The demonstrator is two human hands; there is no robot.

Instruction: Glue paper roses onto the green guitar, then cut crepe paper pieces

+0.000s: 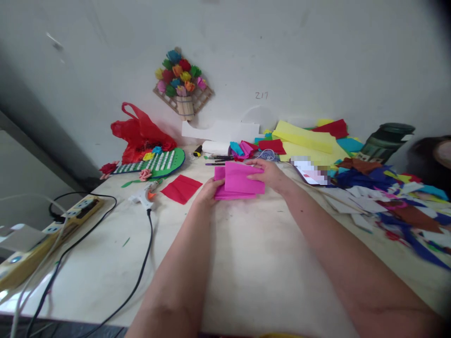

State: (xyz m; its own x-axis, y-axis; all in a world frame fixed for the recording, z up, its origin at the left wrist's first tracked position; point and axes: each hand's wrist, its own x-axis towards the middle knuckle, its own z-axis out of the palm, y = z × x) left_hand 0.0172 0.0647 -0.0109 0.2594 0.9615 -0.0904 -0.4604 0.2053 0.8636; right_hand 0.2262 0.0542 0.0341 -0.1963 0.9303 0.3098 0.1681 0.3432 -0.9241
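Left hand [207,190] grips the near left edge of a pink paper stack [239,183] lying mid-desk [246,263], right of a glue gun [146,195] and a red paper square [181,188]. Right hand [269,173] lays its fingers on the stack's right side; its grip cannot be made out. Coloured paper scraps [387,197] lie far right.

**Both hands on a stack of pink paper at a cluttered craft table**

A person's left hand [207,190] and right hand [269,172] press on a stack of magenta paper sheets [239,182] lying on a pale table [253,263]. A red paper square [182,188] sits just to the left, beside a glue gun [148,195] with its black cord [141,272] (it trails toward the near edge). Coloured paper scraps [387,197] crowd the right side, and a paper-flower bouquet [181,82] hangs on the wall.
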